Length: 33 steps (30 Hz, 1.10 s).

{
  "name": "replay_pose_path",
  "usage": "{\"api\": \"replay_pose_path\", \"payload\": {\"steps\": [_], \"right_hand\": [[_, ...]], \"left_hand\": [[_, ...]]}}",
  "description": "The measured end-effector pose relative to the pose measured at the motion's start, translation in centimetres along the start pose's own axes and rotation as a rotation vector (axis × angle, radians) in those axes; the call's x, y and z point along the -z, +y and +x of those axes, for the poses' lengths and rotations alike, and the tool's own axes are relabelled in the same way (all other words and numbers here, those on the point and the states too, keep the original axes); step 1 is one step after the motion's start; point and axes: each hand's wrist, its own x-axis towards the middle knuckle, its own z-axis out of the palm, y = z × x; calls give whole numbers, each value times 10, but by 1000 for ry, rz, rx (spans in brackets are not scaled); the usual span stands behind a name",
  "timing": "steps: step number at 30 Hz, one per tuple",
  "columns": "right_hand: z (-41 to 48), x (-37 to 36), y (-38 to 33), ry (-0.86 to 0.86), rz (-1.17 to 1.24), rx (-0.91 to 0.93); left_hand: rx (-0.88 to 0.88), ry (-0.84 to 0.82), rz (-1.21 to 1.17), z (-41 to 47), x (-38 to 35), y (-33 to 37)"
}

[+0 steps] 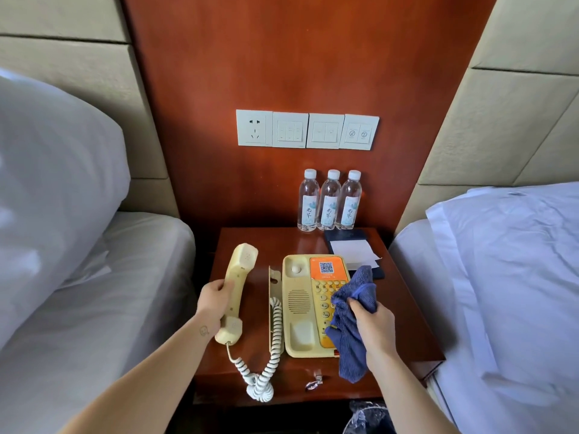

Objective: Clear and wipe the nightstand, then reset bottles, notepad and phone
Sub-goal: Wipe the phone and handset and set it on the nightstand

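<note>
A cream phone base [300, 305] with an orange keypad panel sits on the reddish wooden nightstand [250, 245]. My left hand [216, 297] grips the cream handset [236, 292], lifted off the base to its left, with the coiled cord [266, 349] hanging down. My right hand [371, 322] grips a bunched blue cloth [352, 330] over the keypad. Three water bottles [329, 202] stand in a row at the back. A dark notepad holder with white paper [351, 249] lies behind the phone, on the right.
Beds with white linen flank the nightstand: a pillow [53, 183] on the left, a folded sheet [507, 261] on the right. A row of wall switches and a socket [307, 130] sits above the bottles. A lined bin [369, 418] stands below the nightstand's front.
</note>
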Motion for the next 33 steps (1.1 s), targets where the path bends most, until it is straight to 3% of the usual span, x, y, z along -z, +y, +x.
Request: {"api": "replay_pose_path", "payload": {"steps": [6,19,25,33], "right_hand": [[-20,1,-1,4,79,24],[-79,-60,-13,-390,-7,-55],[-75,-107,-20,-519,-271,7],[-70,-136,-16,-503,-284,-4]], "left_hand": [[-86,90,103,2,-1,-2],[-252,30,452,-16,30,-30],[-187,-60,355,0,31,-24],[-206,-99,382,-9,28,-16]]}}
